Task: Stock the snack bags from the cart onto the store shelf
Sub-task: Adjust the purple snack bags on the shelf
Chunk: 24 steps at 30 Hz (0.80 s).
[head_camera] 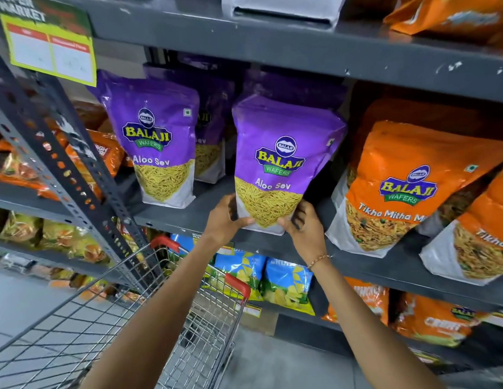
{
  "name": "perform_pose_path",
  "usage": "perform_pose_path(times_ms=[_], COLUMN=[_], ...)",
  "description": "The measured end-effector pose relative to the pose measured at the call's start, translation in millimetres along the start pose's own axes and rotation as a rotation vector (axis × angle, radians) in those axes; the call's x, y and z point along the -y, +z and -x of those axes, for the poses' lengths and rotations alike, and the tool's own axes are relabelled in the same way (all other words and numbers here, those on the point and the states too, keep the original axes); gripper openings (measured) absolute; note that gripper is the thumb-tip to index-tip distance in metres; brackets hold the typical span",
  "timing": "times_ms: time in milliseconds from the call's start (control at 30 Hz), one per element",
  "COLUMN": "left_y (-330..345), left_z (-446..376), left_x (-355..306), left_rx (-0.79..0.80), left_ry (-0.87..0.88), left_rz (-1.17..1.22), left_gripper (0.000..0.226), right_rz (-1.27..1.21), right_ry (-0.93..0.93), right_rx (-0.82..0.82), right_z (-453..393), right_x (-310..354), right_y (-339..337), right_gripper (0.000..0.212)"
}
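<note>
Nearest to us the wire cart (149, 313) stands below and left of our arms, its red-capped rim just under the left forearm; how many bags are left in it we cannot tell from here. Above it our left hand (223, 220) and right hand (303, 228) are closed on the two bottom corners of the purple Aloo Sev bag (275, 164), thumbs on the front face; the bag stands upright, long axis vertical, straight ahead and above the hands, and both hands are about equally near. Its base sits at the front edge of the grey shelf (205, 220); whether it already rests there we cannot tell. We judge the next move is a push straight back; the gap for it lies between another Aloo Sev bag (157, 141) on the left and the orange Tikha Mitha bag (393, 189) on the right, with more purple bags behind limiting depth; the upper shelf board (272, 46) leaves some room over the bag's top.
</note>
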<state>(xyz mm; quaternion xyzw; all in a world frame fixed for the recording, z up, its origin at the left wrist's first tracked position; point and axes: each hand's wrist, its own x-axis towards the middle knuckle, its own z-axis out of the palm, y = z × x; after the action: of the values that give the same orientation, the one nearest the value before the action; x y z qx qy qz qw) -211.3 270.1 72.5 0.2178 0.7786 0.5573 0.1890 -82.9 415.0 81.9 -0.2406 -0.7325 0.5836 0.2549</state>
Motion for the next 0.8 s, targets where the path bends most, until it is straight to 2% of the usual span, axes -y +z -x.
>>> perform_pose_path(times_ms=[67, 133, 167, 233, 300, 367, 400, 467, 500, 533, 633, 700, 800], left_y=[-3, -14, -24, -49, -78, -105, -115, -131, -137, -141, -145, -144, -132], left_z=[5, 12, 16, 21, 12, -6, -13, -19, -19, -18, -8, -2, 3], left_x=[-1, -2, -2, 3, 9, 14, 17, 22, 25, 26, 21, 19, 21], left_rx=[-0.010, -0.177, -0.332, -0.651, -0.757, -0.698, -0.650, -0.481, -0.403, -0.348, -0.366, -0.368, -0.373], left_ry=[0.019, 0.042, 0.062, 0.112, 0.047, -0.193, -0.270, -0.245, -0.188, -0.110, -0.022, 0.027, 0.116], left_rz=[0.019, 0.064, 0.092, 0.070, -0.029, -0.073, -0.125, -0.215, -0.207, -0.214, -0.266, -0.284, -0.184], left_gripper=[0.075, 0.073, 0.071, 0.076, 0.099, 0.109, 0.105, 0.090, 0.082, 0.075, 0.068, 0.063, 0.057], right_rz=[0.016, 0.085, 0.103, 0.102, 0.138, 0.148, 0.153, 0.214, 0.260, 0.293, 0.301, 0.305, 0.315], right_ry=[-0.017, -0.101, -0.141, -0.196, -0.242, -0.196, -0.135, -0.049, -0.039, -0.036, -0.079, -0.097, -0.098], right_rx=[-0.186, -0.328, -0.287, -0.051, 0.126, 0.233, 0.296, 0.388, 0.410, 0.409, 0.305, 0.264, 0.228], right_z=[20, 47, 58, 63, 43, 8, -9, -37, -46, -51, -55, -52, -47], right_x=[-2, -2, 0, 12, 26, 38, 43, 46, 45, 45, 38, 34, 26], right_y=[11, 30, 42, 68, 98, 133, 150, 181, 193, 201, 209, 206, 196], right_gripper=[0.058, 0.034, 0.023, 0.010, 0.015, 0.037, 0.051, 0.071, 0.073, 0.069, 0.050, 0.046, 0.041])
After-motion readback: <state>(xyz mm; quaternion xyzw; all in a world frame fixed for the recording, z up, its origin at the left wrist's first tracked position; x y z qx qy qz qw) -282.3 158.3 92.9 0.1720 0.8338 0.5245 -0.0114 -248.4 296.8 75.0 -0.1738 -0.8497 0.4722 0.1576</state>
